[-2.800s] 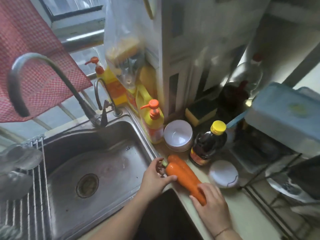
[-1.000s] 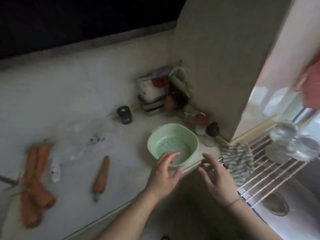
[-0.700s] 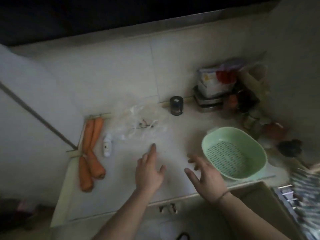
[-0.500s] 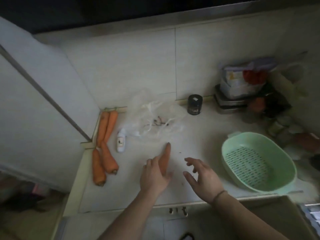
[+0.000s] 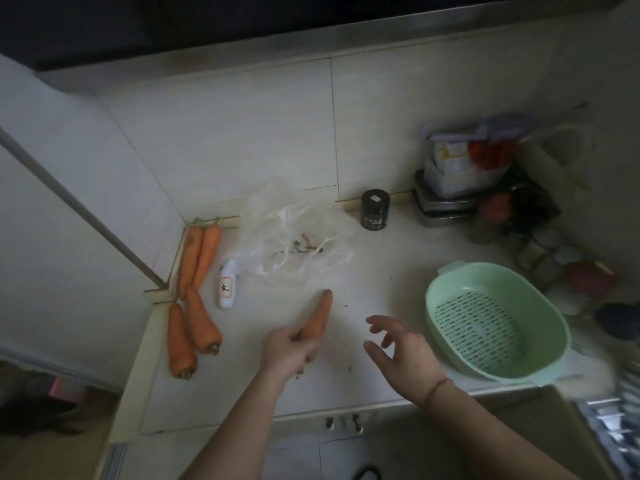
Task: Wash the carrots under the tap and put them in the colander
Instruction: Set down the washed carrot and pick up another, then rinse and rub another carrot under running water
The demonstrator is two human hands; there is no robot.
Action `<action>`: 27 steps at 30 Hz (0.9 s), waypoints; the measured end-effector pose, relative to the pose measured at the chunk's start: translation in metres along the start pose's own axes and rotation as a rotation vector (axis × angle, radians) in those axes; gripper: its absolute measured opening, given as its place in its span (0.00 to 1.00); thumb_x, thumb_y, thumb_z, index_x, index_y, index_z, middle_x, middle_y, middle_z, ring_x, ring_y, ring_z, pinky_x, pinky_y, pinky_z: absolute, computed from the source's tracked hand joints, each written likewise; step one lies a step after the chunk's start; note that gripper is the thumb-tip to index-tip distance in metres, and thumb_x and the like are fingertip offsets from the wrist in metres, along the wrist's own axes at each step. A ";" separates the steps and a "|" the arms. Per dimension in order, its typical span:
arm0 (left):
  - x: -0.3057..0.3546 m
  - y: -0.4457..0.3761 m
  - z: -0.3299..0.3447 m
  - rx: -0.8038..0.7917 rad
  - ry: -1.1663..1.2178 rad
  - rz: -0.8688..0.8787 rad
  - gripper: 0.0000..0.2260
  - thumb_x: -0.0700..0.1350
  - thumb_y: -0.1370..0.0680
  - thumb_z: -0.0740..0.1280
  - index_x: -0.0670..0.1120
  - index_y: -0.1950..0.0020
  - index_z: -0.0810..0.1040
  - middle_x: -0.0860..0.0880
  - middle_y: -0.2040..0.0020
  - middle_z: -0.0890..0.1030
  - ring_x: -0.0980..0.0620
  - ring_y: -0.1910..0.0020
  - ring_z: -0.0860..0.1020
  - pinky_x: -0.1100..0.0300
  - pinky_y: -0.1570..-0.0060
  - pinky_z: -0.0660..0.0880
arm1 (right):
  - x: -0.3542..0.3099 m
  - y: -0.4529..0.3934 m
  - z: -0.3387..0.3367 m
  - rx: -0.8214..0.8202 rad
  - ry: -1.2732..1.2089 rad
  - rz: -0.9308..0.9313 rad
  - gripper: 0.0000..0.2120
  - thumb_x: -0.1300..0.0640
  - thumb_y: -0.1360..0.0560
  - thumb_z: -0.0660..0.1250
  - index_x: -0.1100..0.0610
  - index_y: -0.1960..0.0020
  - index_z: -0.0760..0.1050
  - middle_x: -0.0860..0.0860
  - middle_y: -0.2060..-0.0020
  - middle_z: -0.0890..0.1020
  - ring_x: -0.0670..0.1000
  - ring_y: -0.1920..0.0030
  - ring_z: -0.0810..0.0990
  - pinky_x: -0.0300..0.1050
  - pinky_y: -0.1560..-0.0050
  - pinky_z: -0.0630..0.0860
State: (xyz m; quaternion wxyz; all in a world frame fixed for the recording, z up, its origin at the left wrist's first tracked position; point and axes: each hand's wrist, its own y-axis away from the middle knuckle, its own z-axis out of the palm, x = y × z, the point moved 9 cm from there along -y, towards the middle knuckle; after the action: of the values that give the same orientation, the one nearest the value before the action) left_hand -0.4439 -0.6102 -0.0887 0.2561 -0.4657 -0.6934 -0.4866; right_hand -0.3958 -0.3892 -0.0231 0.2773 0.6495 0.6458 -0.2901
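Left hand (image 5: 289,348): grips a tapered orange carrot (image 5: 317,318) left of the colander.
Right hand (image 5: 403,353): spread, empty.
Colander (image 5: 550,341): oval, green, perforated plastic.

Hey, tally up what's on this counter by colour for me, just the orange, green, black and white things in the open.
Orange carrots: 5, one in the left hand, four by the corner
Pale green plastic colander: 1
Small black jar: 1
Small white bottle: 1
Total: 8
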 end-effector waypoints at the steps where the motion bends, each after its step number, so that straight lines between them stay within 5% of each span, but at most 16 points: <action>1: 0.004 0.002 0.002 -0.032 0.067 0.001 0.03 0.41 0.29 0.74 0.49 0.60 0.83 0.49 0.74 0.78 0.51 0.77 0.70 0.59 0.74 0.66 | 0.003 0.003 -0.008 0.021 -0.034 0.022 0.17 0.49 0.25 0.69 0.47 0.37 0.74 0.39 0.51 0.78 0.41 0.56 0.78 0.35 0.54 0.74; 5: 0.049 0.028 0.030 -0.228 0.229 0.136 0.16 0.45 0.34 0.77 0.44 0.48 0.85 0.46 0.65 0.81 0.49 0.67 0.73 0.57 0.69 0.66 | 0.019 0.023 -0.054 0.138 -0.200 0.126 0.14 0.50 0.25 0.69 0.48 0.40 0.75 0.40 0.56 0.80 0.40 0.59 0.79 0.27 0.60 0.71; 8: 0.105 0.065 0.072 -0.488 0.201 0.320 0.21 0.49 0.38 0.77 0.48 0.46 0.85 0.47 0.55 0.85 0.50 0.58 0.80 0.56 0.61 0.74 | 0.045 0.050 -0.097 0.255 -0.542 0.264 0.22 0.44 0.26 0.68 0.52 0.36 0.72 0.49 0.54 0.82 0.48 0.63 0.82 0.44 0.68 0.77; 10: 0.137 0.094 0.110 -0.668 0.104 0.405 0.23 0.50 0.39 0.78 0.49 0.44 0.83 0.46 0.50 0.85 0.51 0.51 0.82 0.58 0.54 0.77 | 0.067 0.076 -0.129 0.362 -0.812 0.349 0.28 0.39 0.29 0.67 0.53 0.35 0.70 0.53 0.53 0.82 0.53 0.65 0.82 0.46 0.73 0.74; 14: 0.173 0.154 0.203 -0.956 -0.152 0.549 0.24 0.51 0.38 0.78 0.49 0.43 0.83 0.50 0.46 0.85 0.52 0.44 0.81 0.61 0.44 0.76 | 0.114 0.148 -0.206 0.629 -0.967 0.374 0.19 0.44 0.29 0.66 0.52 0.42 0.73 0.55 0.57 0.82 0.52 0.70 0.78 0.46 0.69 0.75; 18: 0.177 0.209 0.298 -1.117 -0.266 0.605 0.23 0.53 0.38 0.77 0.51 0.44 0.84 0.54 0.47 0.85 0.56 0.45 0.81 0.63 0.45 0.74 | 0.160 0.237 -0.253 0.686 -0.923 0.372 0.18 0.58 0.29 0.74 0.54 0.41 0.76 0.59 0.57 0.80 0.54 0.62 0.81 0.49 0.64 0.78; 21: 0.169 0.245 0.358 -1.207 -0.244 0.550 0.26 0.52 0.38 0.77 0.50 0.41 0.82 0.44 0.46 0.84 0.50 0.48 0.81 0.58 0.46 0.74 | 0.187 0.306 -0.273 0.707 -0.984 0.379 0.23 0.61 0.34 0.71 0.53 0.40 0.78 0.60 0.53 0.79 0.56 0.55 0.80 0.50 0.59 0.79; 23: 0.162 0.273 0.394 -1.290 -0.241 0.470 0.28 0.51 0.37 0.76 0.47 0.38 0.80 0.38 0.50 0.83 0.48 0.53 0.80 0.60 0.52 0.75 | 0.197 0.348 -0.283 0.684 -0.937 0.362 0.25 0.65 0.35 0.71 0.54 0.39 0.77 0.62 0.51 0.79 0.56 0.54 0.80 0.50 0.57 0.79; 27: 0.141 0.323 0.455 -1.423 -0.351 0.325 0.23 0.51 0.35 0.74 0.47 0.41 0.80 0.47 0.58 0.81 0.51 0.62 0.77 0.60 0.67 0.72 | 0.216 0.420 -0.289 0.672 -0.895 0.397 0.29 0.67 0.37 0.75 0.57 0.37 0.76 0.64 0.50 0.80 0.56 0.53 0.80 0.47 0.55 0.79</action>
State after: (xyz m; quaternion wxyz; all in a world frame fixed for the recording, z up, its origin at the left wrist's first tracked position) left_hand -0.1718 -0.1090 -0.0132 -0.1528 -0.6861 -0.1646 -0.6920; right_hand 0.0295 -0.0353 0.0084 0.3510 0.6245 0.2050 -0.6669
